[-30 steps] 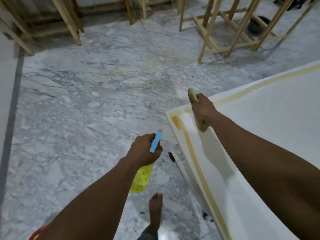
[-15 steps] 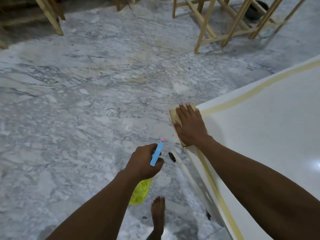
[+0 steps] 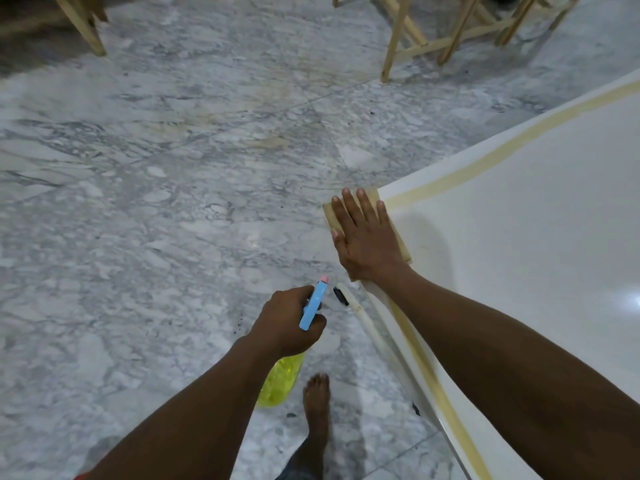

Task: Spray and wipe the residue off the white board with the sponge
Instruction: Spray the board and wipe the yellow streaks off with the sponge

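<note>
Two hands are busy here, seen from the head camera alone. The right hand (image 3: 367, 240) lies flat, fingers spread, pressing the sponge (image 3: 403, 245) onto the near corner of the white board (image 3: 519, 237), so the grip is really an open palm bearing down, not a pinch. The sponge sits right where the two tan residue strips (image 3: 460, 174) meet, one running off along the far edge, the other along the near edge under the forearm. My guess is the wiping step is in hand, and the next move calls for a firm drag along one strip.

The left hand (image 3: 289, 322) is wrapped around the neck of the spray bottle (image 3: 313, 308), held off the board above the marble floor (image 3: 156, 220). Its yellow-tinted body (image 3: 278, 384) is see-through; how much liquid is inside, I cannot tell.
</note>
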Demonstrator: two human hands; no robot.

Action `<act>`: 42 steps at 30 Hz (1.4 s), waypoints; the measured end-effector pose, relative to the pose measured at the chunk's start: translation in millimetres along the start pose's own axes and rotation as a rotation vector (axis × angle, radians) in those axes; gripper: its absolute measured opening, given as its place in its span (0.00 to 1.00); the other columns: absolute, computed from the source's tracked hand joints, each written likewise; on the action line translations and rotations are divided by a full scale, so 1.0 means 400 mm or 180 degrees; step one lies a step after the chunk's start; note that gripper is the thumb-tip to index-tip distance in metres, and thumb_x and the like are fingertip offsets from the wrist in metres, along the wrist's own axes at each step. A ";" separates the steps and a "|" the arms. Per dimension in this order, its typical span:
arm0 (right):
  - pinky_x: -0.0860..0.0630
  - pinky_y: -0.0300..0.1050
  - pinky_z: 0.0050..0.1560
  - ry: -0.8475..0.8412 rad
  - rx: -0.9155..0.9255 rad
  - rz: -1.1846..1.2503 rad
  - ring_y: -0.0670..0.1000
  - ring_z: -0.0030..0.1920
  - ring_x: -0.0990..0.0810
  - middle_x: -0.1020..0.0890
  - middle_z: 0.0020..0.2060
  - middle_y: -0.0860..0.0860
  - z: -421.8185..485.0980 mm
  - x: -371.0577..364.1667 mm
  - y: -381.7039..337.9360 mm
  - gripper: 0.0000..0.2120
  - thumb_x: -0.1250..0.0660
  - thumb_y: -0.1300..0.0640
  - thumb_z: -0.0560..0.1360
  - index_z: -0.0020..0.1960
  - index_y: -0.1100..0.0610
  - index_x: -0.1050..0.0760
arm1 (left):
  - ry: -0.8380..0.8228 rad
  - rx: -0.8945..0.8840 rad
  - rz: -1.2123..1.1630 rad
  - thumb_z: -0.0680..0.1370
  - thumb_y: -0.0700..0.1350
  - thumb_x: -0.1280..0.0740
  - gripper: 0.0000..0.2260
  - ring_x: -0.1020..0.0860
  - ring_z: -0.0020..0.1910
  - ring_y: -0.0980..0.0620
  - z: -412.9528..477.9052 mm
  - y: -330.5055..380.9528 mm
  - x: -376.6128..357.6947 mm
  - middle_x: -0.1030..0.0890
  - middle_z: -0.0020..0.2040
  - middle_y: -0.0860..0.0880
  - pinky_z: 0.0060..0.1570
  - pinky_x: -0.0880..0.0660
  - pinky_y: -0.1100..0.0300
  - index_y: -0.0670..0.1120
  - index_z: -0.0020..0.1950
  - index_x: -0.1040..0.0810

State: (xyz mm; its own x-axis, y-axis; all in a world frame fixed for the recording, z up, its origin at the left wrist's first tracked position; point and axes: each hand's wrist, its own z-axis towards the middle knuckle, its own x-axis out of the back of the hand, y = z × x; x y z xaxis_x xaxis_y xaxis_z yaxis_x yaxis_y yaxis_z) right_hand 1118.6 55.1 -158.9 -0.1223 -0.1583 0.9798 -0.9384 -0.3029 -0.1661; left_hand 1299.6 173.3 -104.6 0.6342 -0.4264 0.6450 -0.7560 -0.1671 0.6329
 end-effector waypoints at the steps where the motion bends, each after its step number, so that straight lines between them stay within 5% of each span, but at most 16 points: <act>1: 0.57 0.61 0.78 0.0004 0.0009 -0.0005 0.56 0.80 0.57 0.52 0.81 0.52 -0.012 -0.001 0.000 0.30 0.54 0.46 0.81 0.81 0.52 0.54 | 0.0010 -0.0003 0.0019 0.74 0.44 0.31 0.05 0.19 0.39 0.46 -0.006 0.002 -0.003 0.17 0.40 0.48 0.44 0.20 0.48 0.44 0.48 0.20; 7: 0.52 0.63 0.78 0.0091 0.0053 0.0053 0.57 0.80 0.52 0.47 0.81 0.53 -0.113 -0.011 -0.001 0.30 0.53 0.47 0.80 0.81 0.53 0.49 | 0.0003 -0.0086 0.0129 0.74 0.44 0.31 0.04 0.20 0.38 0.45 -0.057 0.018 -0.041 0.17 0.39 0.47 0.42 0.22 0.49 0.45 0.47 0.21; 21: 0.49 0.63 0.77 -0.0051 0.0041 -0.0149 0.56 0.80 0.55 0.51 0.81 0.53 -0.489 -0.055 0.030 0.31 0.55 0.45 0.81 0.81 0.53 0.54 | -0.0024 -0.0370 0.0275 0.73 0.47 0.32 0.06 0.20 0.38 0.46 -0.261 0.059 -0.189 0.18 0.39 0.49 0.41 0.23 0.52 0.49 0.48 0.21; 42: 0.48 0.59 0.78 0.0173 -0.0708 -0.0202 0.55 0.80 0.57 0.54 0.81 0.52 -1.446 -0.144 0.116 0.35 0.42 0.57 0.80 0.81 0.54 0.56 | -0.0850 -0.1384 0.0768 0.74 0.47 0.31 0.06 0.22 0.38 0.45 -0.627 0.255 -0.587 0.18 0.41 0.47 0.40 0.25 0.53 0.46 0.48 0.23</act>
State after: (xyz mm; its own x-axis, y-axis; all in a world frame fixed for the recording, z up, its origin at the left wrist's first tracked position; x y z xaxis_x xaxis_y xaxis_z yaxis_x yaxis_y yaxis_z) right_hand 895.3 593.7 -158.5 -0.0724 -0.0929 0.9930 -0.9921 -0.0953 -0.0812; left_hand 1114.1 479.4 -84.2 0.3459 -0.6268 0.6982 -0.7022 0.3206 0.6357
